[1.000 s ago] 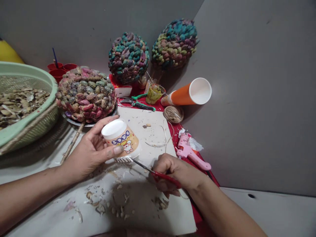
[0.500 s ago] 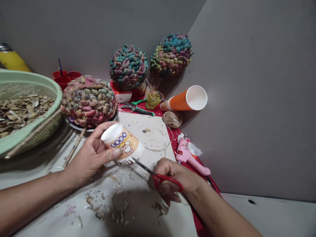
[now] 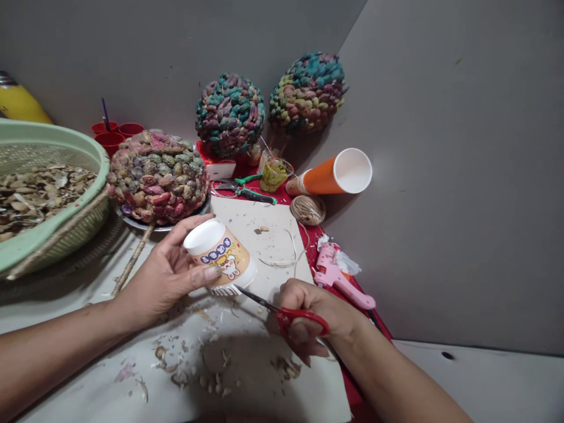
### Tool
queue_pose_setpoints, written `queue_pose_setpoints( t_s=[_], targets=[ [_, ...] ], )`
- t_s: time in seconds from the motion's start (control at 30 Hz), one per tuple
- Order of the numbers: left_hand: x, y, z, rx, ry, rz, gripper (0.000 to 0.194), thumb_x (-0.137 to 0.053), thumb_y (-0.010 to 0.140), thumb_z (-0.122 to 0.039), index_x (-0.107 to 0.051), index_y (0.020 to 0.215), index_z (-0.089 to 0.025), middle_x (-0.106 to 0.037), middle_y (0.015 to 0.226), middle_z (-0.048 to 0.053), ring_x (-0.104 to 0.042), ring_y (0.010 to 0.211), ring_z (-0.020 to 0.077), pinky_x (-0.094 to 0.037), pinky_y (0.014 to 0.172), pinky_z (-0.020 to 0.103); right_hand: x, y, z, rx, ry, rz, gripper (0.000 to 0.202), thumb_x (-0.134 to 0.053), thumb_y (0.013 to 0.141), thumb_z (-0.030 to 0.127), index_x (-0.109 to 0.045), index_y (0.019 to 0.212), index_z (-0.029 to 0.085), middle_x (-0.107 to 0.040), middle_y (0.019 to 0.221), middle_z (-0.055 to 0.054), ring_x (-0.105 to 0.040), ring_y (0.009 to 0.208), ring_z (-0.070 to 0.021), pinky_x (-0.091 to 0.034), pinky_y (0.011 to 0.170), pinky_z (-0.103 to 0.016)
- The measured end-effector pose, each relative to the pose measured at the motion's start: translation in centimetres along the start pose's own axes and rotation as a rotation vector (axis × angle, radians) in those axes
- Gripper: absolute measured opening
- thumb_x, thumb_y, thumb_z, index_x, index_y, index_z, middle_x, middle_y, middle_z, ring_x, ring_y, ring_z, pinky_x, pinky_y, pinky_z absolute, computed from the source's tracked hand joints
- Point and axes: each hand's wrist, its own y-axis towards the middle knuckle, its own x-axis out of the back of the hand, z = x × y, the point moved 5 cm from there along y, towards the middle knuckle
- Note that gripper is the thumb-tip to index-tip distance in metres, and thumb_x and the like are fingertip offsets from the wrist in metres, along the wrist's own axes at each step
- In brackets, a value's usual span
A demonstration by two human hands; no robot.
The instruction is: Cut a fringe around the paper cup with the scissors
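My left hand [image 3: 176, 276] grips a paper cup [image 3: 227, 258] with a cartoon rabbit print, tilted on its side with one end facing up-left. Narrow cut strips fringe the cup's lower edge. My right hand [image 3: 306, 317] has its fingers through the red handles of a pair of scissors [image 3: 283, 315]. The scissors' dark blades point left, their tips touching the cup's edge beside the fringe. Whether the blades are parted there is too small to tell.
A green basket [image 3: 90, 147] of shells and a pink-brown shell ball [image 3: 158, 179] stand left. Behind are two multicoloured balls [image 3: 230, 114], green-handled pliers [image 3: 255, 194] and orange cups [image 3: 321, 178]. Twine [image 3: 307, 210] and a pink glue gun [image 3: 343, 282] lie right. Scraps litter the board [image 3: 326, 385].
The cup has turned slightly in my left hand and shifted a little right. The scissors' handles have moved slightly right, with the tips still at the cup's edge.
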Motion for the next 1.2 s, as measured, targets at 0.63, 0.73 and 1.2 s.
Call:
queue_pose_setpoints(
  t_s=[0.63, 0.73, 1.2],
  targets=[
    [0.3, 0.1, 0.7, 0.087, -0.031, 0.017, 0.053, -0.085, 0.073, -0.018, -0.063, 0.121, -0.024, -0.076, 0.11, 0.005, -0.074, 0.092, 0.0183, -0.06, 0.084, 0.027, -0.3, -0.2, 0.1, -0.124, -0.153, -0.093, 0.044, -0.083, 0.064, 0.043, -0.056, 0.047, 0.013, -0.047, 0.035, 0.005, -0.039, 0.025, -0.0061, -0.031, 0.027, -0.015],
    [0.5, 0.3, 0.9, 0.112, -0.065, -0.002, 0.048, -0.084, 0.074, -0.02, -0.064, 0.118, -0.023, -0.078, 0.107, 0.005, -0.075, 0.092, 0.0188, -0.06, 0.083, 0.027, -1.1, -0.7, 1.4, -0.061, -0.381, -0.072, 0.042, -0.073, 0.07, 0.03, -0.044, 0.044, 0.016, -0.038, 0.037, 0.008, -0.03, 0.031, -0.003, -0.023, 0.032, -0.015],
    [0.5, 0.3, 1.5, 0.216, -0.003, -0.034, 0.031, -0.08, 0.078, -0.03, -0.066, 0.103, -0.018, -0.079, 0.084, 0.005, -0.073, 0.067, 0.014, -0.059, 0.064, 0.022, -4.1, -1.5, 5.0, 0.547, -1.683, -0.512, 0.02, -0.053, 0.079, 0.019, -0.046, 0.06, 0.019, -0.048, 0.051, 0.004, -0.032, 0.048, -0.0102, -0.02, 0.055, -0.027]
  ],
)
